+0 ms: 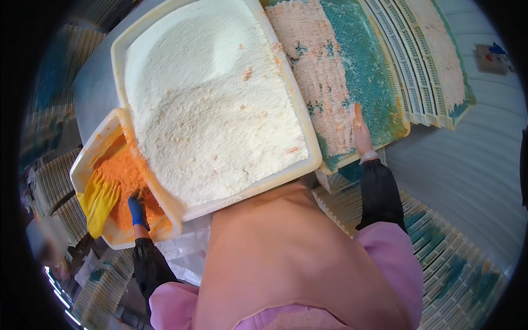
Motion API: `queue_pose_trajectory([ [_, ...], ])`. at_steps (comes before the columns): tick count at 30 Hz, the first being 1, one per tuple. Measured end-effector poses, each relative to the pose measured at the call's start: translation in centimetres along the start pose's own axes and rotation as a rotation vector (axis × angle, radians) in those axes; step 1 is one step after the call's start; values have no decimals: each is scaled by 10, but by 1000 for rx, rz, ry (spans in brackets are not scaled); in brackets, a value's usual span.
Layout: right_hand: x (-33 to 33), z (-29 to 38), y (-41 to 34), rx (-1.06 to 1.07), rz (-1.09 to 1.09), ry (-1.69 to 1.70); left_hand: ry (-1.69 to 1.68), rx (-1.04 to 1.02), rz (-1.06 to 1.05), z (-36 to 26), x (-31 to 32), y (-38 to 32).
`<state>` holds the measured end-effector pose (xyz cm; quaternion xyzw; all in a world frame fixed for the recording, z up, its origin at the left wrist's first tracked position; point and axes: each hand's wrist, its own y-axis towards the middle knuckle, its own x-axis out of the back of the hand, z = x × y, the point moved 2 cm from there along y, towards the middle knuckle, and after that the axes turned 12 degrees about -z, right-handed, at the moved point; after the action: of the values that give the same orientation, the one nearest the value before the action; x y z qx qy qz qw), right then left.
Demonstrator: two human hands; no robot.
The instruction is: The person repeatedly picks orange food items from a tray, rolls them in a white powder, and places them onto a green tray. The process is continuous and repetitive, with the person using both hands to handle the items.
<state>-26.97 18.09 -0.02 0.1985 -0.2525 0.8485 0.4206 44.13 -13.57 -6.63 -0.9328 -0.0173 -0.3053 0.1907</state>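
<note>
My left hand [138, 209], in a blue glove, reaches into an orange wet mixture [123, 167] inside a small white tub [78, 165]; its fingertips are partly hidden. Over that tub's left rim drapes a yellow rubber glove [99, 202], its fingers touching the mixture. A large white tub [315, 159] before me holds pale crumbs [214, 136]. To the right, my right hand [362, 134], in a thin pale glove, is held edge-on with straight fingers. It is beside rows of crumb-coated pieces [326, 90] on a teal mesh tray [367, 74], and nothing shows in its grasp.
More pale trays [412, 62] overlap at the upper right, one bearing coated pieces [441, 53]. Stacked trays [449, 255] stand low on my right, and others [57, 185] on the left. A metal table [97, 78] supports the large tub. A blurred person [47, 243] is at far left.
</note>
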Motion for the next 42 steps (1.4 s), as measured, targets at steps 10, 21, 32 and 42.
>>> queue_pose_trajectory([
  [10, -45, 119, -33, 500, 167, 253, -183, -293, 18, -248, -78, -99],
  [21, -229, 141, -52, 462, 401, -115, 507, -1048, 8, -260, -145, -126],
  [32, -203, 143, -48, 620, 539, -175, 1083, -914, -312, -78, -50, -13],
  [42, -27, 175, 50, 11, 302, 478, 242, -267, 4, -70, -22, 10],
])
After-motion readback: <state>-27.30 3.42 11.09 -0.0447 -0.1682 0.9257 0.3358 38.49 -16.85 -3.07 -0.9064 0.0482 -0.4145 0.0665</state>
